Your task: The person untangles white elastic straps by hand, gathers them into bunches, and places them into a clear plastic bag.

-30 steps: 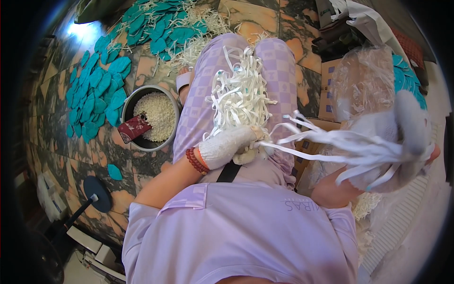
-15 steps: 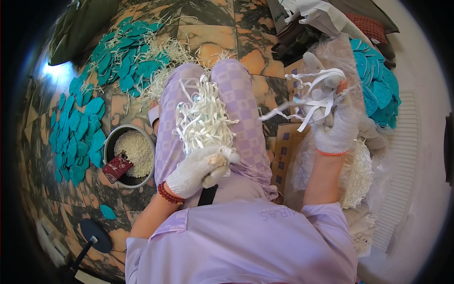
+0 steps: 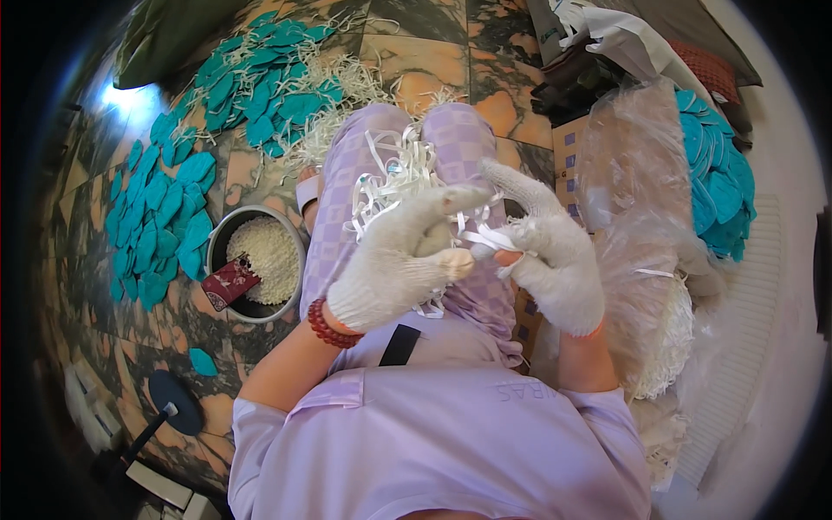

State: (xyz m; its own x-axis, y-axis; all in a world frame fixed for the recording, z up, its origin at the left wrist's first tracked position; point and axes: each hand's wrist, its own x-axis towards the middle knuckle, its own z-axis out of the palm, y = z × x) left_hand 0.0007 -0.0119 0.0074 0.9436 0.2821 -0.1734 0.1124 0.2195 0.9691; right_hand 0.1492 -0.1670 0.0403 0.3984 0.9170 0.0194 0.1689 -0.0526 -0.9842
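A heap of narrow white straps [image 3: 392, 186] lies on my lap, partly covered by my hands. My left hand [image 3: 394, 256], in a white knit glove, is over the near part of the heap, its thumb and fingers spread apart in a C shape. Facing it, my gloved right hand [image 3: 555, 269] pinches a white strap [image 3: 487, 237] near its bare thumb tip, with the index finger stretched out. The strap's loose end points into the gap of my left hand, and I see no firm hold on it there.
At left stands a round pot [image 3: 295, 299] of small white pellets with a dark red packet [image 3: 231, 283]. Teal leaf-shaped pieces [image 3: 160, 217] cover the floor. On the right are clear plastic wrapping [image 3: 628, 165], stacked teal pieces [image 3: 718, 178] and a bundle of white straps [image 3: 667, 338].
My right hand has come from the far right to above my lap, bringing the strap. The left hand has risen a little and its fingers have spread. The view has shifted slightly.
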